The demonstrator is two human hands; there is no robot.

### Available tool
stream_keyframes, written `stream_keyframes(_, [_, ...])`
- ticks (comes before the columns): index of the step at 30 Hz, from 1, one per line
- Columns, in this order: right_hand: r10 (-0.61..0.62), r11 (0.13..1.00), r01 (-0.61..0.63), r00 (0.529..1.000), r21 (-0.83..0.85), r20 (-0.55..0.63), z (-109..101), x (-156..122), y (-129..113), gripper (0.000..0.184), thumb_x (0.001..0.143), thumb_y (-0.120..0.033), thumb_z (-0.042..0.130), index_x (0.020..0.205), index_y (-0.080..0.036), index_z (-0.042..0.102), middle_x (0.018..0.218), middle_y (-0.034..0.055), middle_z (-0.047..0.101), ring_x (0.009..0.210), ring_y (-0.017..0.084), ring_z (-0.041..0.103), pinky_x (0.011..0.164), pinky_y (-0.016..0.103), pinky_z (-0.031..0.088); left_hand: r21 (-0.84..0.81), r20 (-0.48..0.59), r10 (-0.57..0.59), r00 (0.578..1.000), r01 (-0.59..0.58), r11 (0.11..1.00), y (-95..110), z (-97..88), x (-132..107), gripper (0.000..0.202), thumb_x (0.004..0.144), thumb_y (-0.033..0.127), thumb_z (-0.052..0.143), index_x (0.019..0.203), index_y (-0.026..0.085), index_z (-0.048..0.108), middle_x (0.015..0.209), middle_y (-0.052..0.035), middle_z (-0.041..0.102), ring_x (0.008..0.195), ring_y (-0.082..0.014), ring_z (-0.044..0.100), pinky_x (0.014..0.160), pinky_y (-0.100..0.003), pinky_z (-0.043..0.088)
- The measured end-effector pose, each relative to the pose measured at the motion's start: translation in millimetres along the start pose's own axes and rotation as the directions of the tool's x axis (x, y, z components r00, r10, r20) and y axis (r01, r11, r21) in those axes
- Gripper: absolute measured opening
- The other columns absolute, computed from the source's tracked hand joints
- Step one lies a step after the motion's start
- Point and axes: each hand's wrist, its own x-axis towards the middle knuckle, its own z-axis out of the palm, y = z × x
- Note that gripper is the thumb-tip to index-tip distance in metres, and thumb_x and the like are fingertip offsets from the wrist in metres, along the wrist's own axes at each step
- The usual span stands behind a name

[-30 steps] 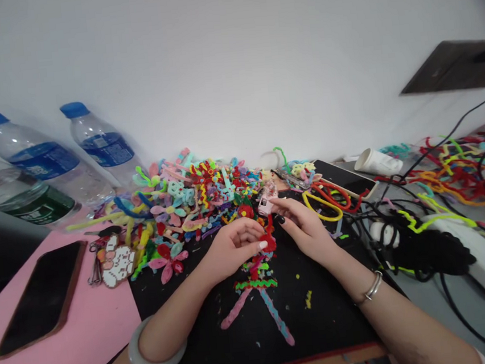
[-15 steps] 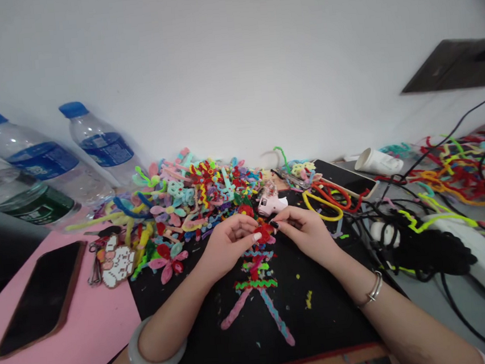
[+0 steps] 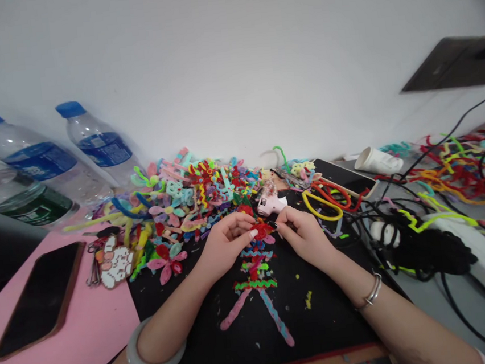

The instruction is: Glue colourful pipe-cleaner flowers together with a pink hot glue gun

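"From my end of the feed, where's the piece?"

"I see the red fuzzy piece (image 3: 261, 231) between both hands, at the top of the fuzzy strip figure (image 3: 256, 284) that lies on the black mat (image 3: 224, 347)."

"And the hands?"

"The left hand (image 3: 252, 227) is nearly closed, thumb against the piece's left side, fingers curled behind; I read that as a light pinch. The right hand (image 3: 274, 224) has thumb and index drawn close together at the right edge. I can't tell whether they grip it."

"How would it handle?"

"Light and soft, I'd guess, with some springiness if there's wire inside, as in a pipe cleaner. The fuzz shouldn't slip, but it would crush under a hard squeeze. I'd hold it by opposite outer edges, fingertips only, and leave the middle alone."

"Anything close by?"

"A pale pink tool (image 3: 272, 204), probably a glue gun, lies just beyond the fingers. I'd keep skin off its tip, as it may be hot. The fuzzy heap (image 3: 180, 202) sits to the left."
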Motion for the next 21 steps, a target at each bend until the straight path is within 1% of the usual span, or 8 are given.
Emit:
stream_keyframes(6, [0.005,1.0,-0.005,1.0,0.01,-0.012,0.9,0.1,-1.0,0.019,0.085,-0.021,0.046,0.066,-0.019,0.046,0.061,-0.0016,0.048,0.055,0.011,0.042,0.053,0.024,0.034,0.026,0.066,0.062,0.996,-0.064,0.998,4.1,1.4,-2.0,0.012,0.076,0.022,0.06,0.085,0.017,0.053,0.079,0.0005,0.052,0.071,-0.0094,0.051,0.065,-0.022,0.043])
stream_keyframes(11, [0.029,0.998,-0.028,1.0,0.058,-0.01,1.0,0.0,0.2,0.019,0.086,-0.023,0.045,0.068,-0.019,0.046,0.06,-0.0023,0.045,0.054,0.011,0.039,0.051,0.024,0.033,0.052,0.094,0.08,0.992,-0.085,0.995,5.1,2.9,-3.6,0.012,0.078,0.022,0.059,0.084,0.017,0.051,0.079,0.0002,0.051,0.073,-0.0102,0.05,0.068,-0.023,0.042])
stream_keyframes(14, [0.028,0.994,-0.033,0.998,0.103,0.05,0.5,0.9,-0.3,0.009,0.086,-0.021,0.045,0.082,-0.019,0.053,0.063,-0.0024,0.047,0.054,0.01,0.04,0.052,0.024,0.033,0.047,0.106,0.087,0.991,-0.092,0.995,4.2,3.1,-3.8,0.012,0.078,0.018,0.058,0.085,0.018,0.049,0.078,0.0014,0.05,0.073,-0.0093,0.049,0.068,-0.022,0.041])
stream_keyframes(16, [0.02,0.993,-0.031,0.995,0.117,0.097,0.4,1.4,0.0,0.012,0.086,-0.02,0.046,0.094,-0.019,0.056,0.065,-0.0024,0.049,0.055,0.01,0.042,0.052,0.024,0.033,0.048,0.115,0.083,0.99,-0.089,0.995,4.0,3.3,-4.1,0.013,0.078,0.016,0.058,0.086,0.018,0.048,0.077,0.002,0.049,0.072,-0.0088,0.049,0.068,-0.022,0.041])
stream_keyframes(17, [0.018,0.992,-0.032,0.993,0.119,0.114,0.3,1.6,0.5,0.014,0.086,-0.019,0.047,0.096,-0.02,0.056,0.066,-0.0024,0.05,0.055,0.01,0.042,0.052,0.024,0.034,0.052,0.121,0.079,0.99,-0.086,0.995,4.1,3.5,-4.3,0.013,0.078,0.016,0.057,0.086,0.018,0.047,0.077,0.002,0.048,0.072,-0.0087,0.049,0.068,-0.022,0.041])
stream_keyframes(21, [0.019,0.991,-0.032,0.995,0.13,0.096,-0.6,1.4,3.3,0.019,0.085,-0.018,0.048,0.102,-0.02,0.055,0.071,-0.0013,0.052,0.057,0.01,0.045,0.053,0.023,0.035,0.085,0.133,0.074,0.988,-0.086,0.993,5.4,4.3,-5.4,0.013,0.078,0.016,0.056,0.087,0.018,0.047,0.078,0.0014,0.048,0.072,-0.0092,0.048,0.067,-0.022,0.041])
